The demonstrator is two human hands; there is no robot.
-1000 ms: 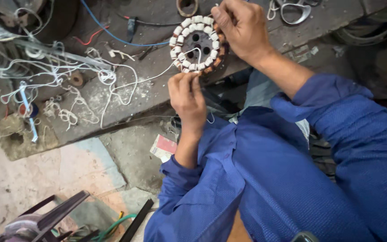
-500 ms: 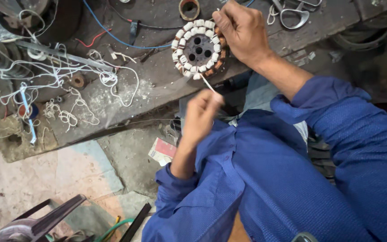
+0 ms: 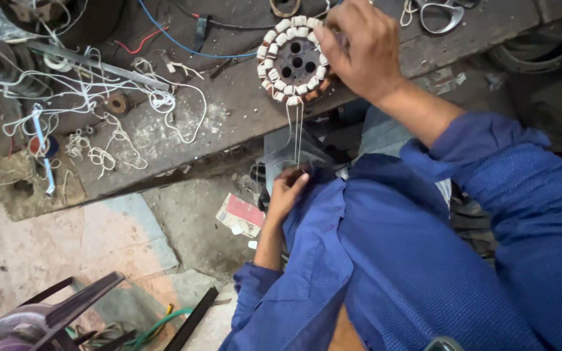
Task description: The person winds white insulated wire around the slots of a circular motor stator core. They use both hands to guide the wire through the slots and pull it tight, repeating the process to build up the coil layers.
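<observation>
- A round motor stator (image 3: pixel 296 62), ringed with white-wrapped coils and pierced by dark holes at its centre, sits at the near edge of a worn wooden workbench (image 3: pixel 229 123).
- The right hand (image 3: pixel 359 52) lies against the stator's right side, its fingers curled together over the coils there, gripping the rim.
- Two strands of white thread (image 3: pixel 296 133) run straight down from the stator's lower edge, taut, off the bench edge.
- The left hand (image 3: pixel 287 192) sits well below the stator, near the blue shirt, its fingertips pinched together on the lower end of the thread.
- Both arms wear blue sleeves (image 3: pixel 489 214), which fill the area below and to the right of the stator.
- To the left of the stator, a tangle of loose white string (image 3: pixel 99 104) sprawls across the bench among scraps and small metal parts.
- Above and left of the stator, a blue wire (image 3: pixel 177 39) and a red wire (image 3: pixel 134 44) cross the benchtop.
- Scissors (image 3: pixel 440 14) lie to the stator's upper right, at the far edge of the bench.
- A small red-and-white packet (image 3: pixel 240 214) lies on the concrete floor below and left of the stator.
</observation>
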